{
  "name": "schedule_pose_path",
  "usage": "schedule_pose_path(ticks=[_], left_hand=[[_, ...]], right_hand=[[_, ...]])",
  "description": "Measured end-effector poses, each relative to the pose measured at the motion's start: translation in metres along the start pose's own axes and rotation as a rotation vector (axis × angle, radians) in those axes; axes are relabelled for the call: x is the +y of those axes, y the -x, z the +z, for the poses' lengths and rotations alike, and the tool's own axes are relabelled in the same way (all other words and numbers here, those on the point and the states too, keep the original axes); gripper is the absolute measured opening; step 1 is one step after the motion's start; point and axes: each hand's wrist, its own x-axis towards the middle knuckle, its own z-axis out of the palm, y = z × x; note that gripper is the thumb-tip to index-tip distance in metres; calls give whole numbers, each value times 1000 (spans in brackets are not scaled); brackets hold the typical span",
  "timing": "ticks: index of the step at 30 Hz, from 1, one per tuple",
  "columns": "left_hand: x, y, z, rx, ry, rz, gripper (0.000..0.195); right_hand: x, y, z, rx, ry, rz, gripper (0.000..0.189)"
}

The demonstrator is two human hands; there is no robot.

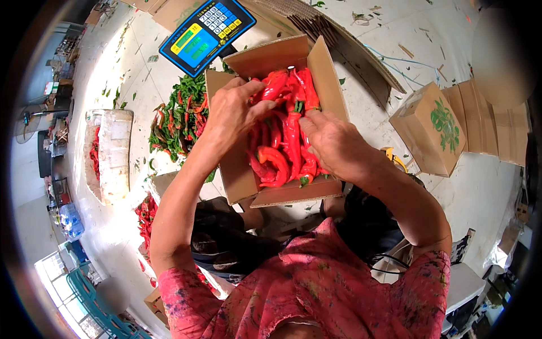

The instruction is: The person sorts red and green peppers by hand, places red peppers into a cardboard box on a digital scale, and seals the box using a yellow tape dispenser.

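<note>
An open cardboard box stands before me with its flaps spread outward. Long red peppers fill it, some with green stems. My left hand reaches over the box's left side, thumb and fingers around the end of a red pepper near the far end. On the right side, my right hand lies over the peppers with its fingers bent down among them. Whether those fingers grip a pepper is hidden. Behind the box's far left corner rises the blue display of an electronic scale.
Green and red peppers are heaped left of the box. Farther left sits a white foam box holding red peppers. A closed carton with a green print and a yellow tape dispenser are at right. Flattened cardboard leans beyond the box.
</note>
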Motion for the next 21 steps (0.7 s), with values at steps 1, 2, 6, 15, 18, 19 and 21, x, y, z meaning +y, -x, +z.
schedule_pose_path(ticks=[1, 2, 6, 15, 18, 19, 21], left_hand=[[0, -8, 7, 14, 1, 4, 43], [5, -17, 16, 42, -128, 33, 39], [2, -42, 54, -83, -364, -68, 36], [-17, -7, 12, -171, 164, -42, 42], [-2, 37, -2, -363, 169, -2, 40], [-3, 51, -1, -408, 79, 68, 38], [5, 76, 1, -482, -83, -133, 34]], right_hand=[[1, -2, 11, -18, 31, 18, 47], [3, -3, 22, -36, 63, 38, 52], [-4, -8, 37, -162, 266, -8, 63], [5, -5, 37, -84, 133, -82, 44], [4, -5, 32, -34, 51, -85, 36], [0, -9, 33, -11, 48, -82, 34], [-15, -16, 26, 5, 85, -157, 28]])
